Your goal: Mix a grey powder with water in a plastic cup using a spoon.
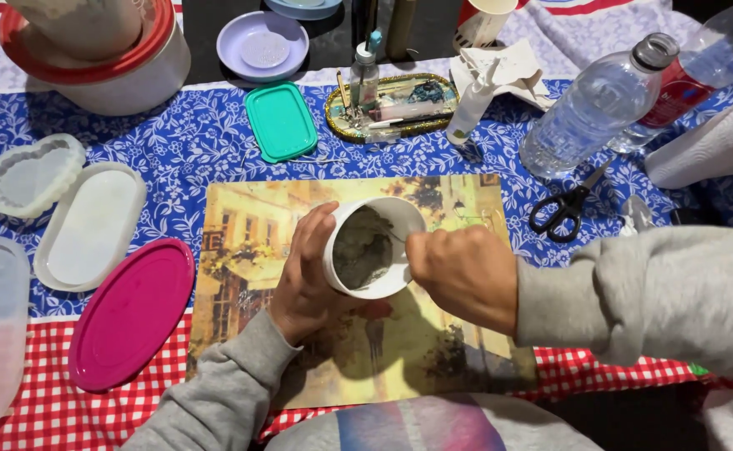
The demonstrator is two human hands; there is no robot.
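My left hand [306, 271] wraps around a white cup [376, 247], tilted toward me over a picture placemat [241, 250]. Inside the cup sits a grey paste [361, 248]. My right hand [464, 276] is closed on a thin stirring tool whose end [396, 238] dips into the paste; most of the tool is hidden by my fingers. Both arms wear grey sleeves.
To the left lie a pink oval lid [129, 313], a white oval mould [91, 224] and a heart-shaped mould [31, 174]. Behind are a teal lid [280, 120], a gold tray [391, 104], a water bottle [593, 104], scissors [565, 207] and a red-rimmed tub [103, 58].
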